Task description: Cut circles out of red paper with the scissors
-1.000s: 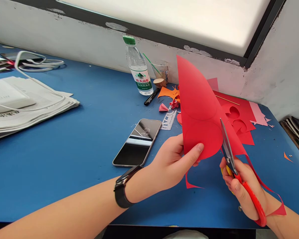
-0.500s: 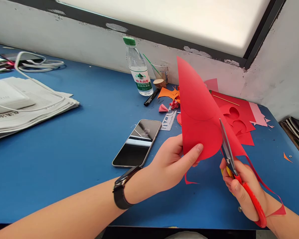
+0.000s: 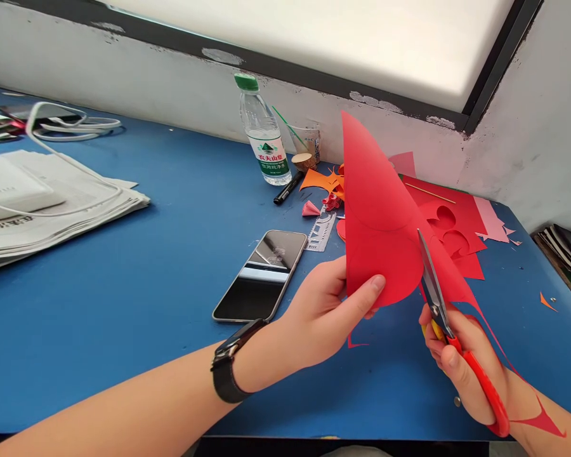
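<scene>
A sheet of red paper [image 3: 378,203], curled and marked with faint drawn curves, is pinched at its lower left by my left hand [image 3: 323,311], thumb on the front. Its lower edge is cut round. My right hand [image 3: 471,362] is closed round the red handles of a pair of scissors [image 3: 435,289], whose blades point up along the paper's rounded edge and look nearly closed. A thin red strip [image 3: 542,419] trails from the sheet across my right wrist. The fingers behind the paper are hidden.
Left of the paper lie a phone [image 3: 261,276], a stencil ruler [image 3: 322,230] and a black marker [image 3: 289,188]. A water bottle [image 3: 266,143] stands behind. Red paper offcuts [image 3: 473,263] lie at right; newspapers [image 3: 95,206] with a white power bank [image 3: 14,184] at left.
The trailing red strip has swung down and to the right over my right wrist. Both hands, the paper and the scissors have barely moved.
</scene>
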The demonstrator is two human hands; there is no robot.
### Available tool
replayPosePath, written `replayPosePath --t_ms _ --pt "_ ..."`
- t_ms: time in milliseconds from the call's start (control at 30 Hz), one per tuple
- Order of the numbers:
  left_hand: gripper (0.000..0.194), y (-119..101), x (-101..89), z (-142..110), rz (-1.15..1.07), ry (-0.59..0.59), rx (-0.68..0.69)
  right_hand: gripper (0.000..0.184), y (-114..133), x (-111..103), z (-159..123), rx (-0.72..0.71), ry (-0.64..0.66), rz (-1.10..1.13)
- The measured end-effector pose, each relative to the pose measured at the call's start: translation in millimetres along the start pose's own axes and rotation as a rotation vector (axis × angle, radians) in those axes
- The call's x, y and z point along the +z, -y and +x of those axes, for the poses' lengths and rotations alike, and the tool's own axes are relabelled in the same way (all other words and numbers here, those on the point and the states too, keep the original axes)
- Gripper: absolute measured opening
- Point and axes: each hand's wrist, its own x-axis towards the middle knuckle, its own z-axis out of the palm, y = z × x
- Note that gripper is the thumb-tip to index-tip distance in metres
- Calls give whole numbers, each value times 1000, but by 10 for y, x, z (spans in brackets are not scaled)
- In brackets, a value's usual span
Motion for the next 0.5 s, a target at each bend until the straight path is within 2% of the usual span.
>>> replayPosePath --t_ms 300,500 --pt "35 -29 -2 -13 12 -12 -18 48 -16 8 -36 14 -27 -6" --pt "36 -38 -15 6 17 -8 -15 39 51 13 -18 21 4 27"
